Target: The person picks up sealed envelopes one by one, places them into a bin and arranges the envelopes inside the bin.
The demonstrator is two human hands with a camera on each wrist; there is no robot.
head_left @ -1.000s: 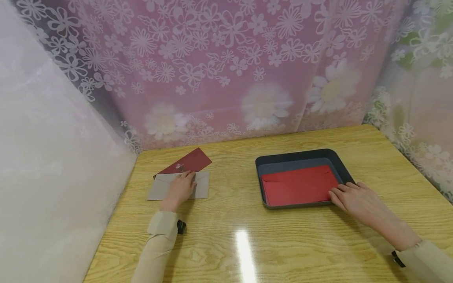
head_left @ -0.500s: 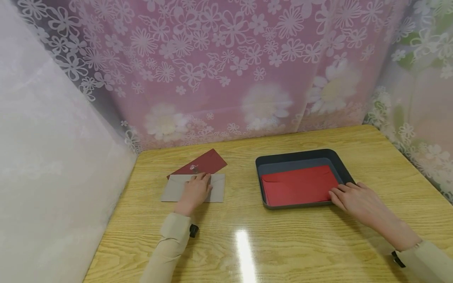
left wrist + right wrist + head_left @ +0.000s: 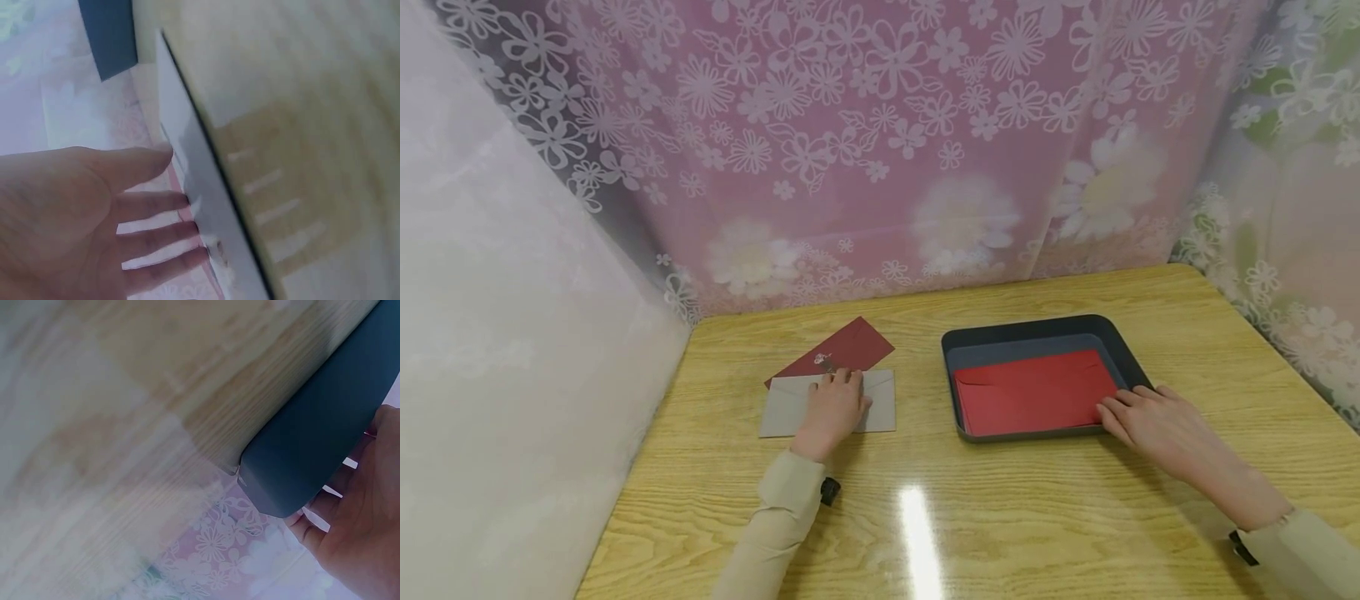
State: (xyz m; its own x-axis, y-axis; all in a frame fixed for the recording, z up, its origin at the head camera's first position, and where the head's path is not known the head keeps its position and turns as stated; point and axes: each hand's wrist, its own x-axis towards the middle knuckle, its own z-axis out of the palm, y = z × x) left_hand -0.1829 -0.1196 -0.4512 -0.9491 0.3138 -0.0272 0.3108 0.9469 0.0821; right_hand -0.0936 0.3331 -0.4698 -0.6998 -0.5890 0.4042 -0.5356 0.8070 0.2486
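A pale grey envelope (image 3: 878, 402) lies flat on the left part of the table, overlapping a dark red envelope (image 3: 852, 342) set at a slant behind it. My left hand (image 3: 835, 410) rests on the grey envelope, its fairly straight fingertips touching the top surface; the left wrist view shows the fingertips (image 3: 164, 200) on it, nothing pinched. Over to the right stands a dark rectangular tray (image 3: 1022, 333) with a bright red envelope (image 3: 1036, 392) inside. My right hand (image 3: 1165, 429) grips the tray's near right corner, fingers hooked over the rim.
The wooden table (image 3: 1015, 508) extends toward me, with a bright light reflection on it. A floral curtain (image 3: 880, 167) hangs along the back edge, and pale sheeting (image 3: 505, 333) borders the left side. Bare wood separates the grey envelope from the tray.
My left hand has slid to the right and slightly nearer, and the grey and dark red envelopes have moved along with it toward the tray. The right hand and tray have stayed put.
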